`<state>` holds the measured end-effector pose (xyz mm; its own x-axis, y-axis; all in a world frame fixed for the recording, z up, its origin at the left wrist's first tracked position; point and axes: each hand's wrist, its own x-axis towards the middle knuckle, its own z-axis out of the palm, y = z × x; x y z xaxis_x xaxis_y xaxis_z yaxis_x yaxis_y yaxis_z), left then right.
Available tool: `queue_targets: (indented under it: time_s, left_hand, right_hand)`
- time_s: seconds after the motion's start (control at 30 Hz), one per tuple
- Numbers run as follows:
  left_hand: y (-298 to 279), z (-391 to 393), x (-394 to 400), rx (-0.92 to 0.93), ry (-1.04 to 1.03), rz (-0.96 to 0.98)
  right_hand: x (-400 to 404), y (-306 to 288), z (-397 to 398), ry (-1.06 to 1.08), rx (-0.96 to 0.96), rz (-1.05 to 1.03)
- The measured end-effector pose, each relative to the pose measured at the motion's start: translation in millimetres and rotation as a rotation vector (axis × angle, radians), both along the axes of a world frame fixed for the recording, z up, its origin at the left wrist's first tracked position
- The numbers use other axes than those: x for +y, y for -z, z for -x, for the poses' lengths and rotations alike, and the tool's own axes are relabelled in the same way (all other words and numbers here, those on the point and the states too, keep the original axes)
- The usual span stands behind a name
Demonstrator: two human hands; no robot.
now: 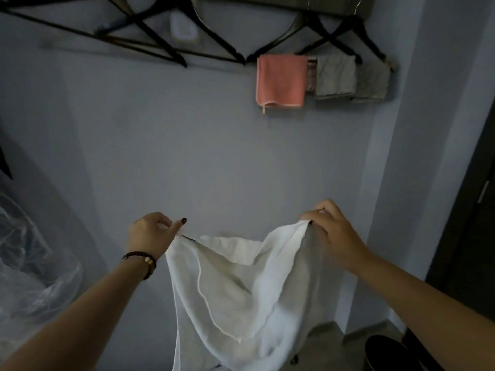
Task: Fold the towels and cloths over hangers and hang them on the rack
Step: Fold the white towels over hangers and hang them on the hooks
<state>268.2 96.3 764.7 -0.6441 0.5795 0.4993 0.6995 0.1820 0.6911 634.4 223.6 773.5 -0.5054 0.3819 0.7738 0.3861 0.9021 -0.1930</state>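
Observation:
A white towel (241, 298) hangs in front of me, held up by its top edge. My left hand (151, 231) pinches its left corner, a beaded bracelet on the wrist. My right hand (330, 231) grips the right corner, a bit higher. The towel sags between them and drops below the frame. High on the wall, the rack (294, 4) carries several dark hangers; the empty hangers (150, 36) are at the left. On the right, hangers hold a pink cloth (281, 80) and two grey cloths (336, 76).
A grey wall fills the middle. Clear plastic sheeting (29, 266) bulges at the lower left. A dark door or cabinet (471, 236) stands at the right edge, and a round black object (388, 353) sits on the floor at the lower right. A white device (183, 28) is on the wall.

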Motion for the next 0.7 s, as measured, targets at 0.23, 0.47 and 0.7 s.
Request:
queue_targets:
  time_s: [0.23, 0.47, 0.7]
  left_hand:
    - [-22, 8, 13, -0.248, -0.113, -0.095]
    - [13, 21, 2, -0.269, -0.156, 0.042]
    - [81, 40, -23, -0.338, -0.228, 0.481]
  right_hand:
    - [-3, -27, 14, -0.016, 0.113, 0.068]
    - [2, -21, 20, 0.115, 0.278, 0.386]
    - [-20, -38, 45, -0.07, 0.305, 0.577]
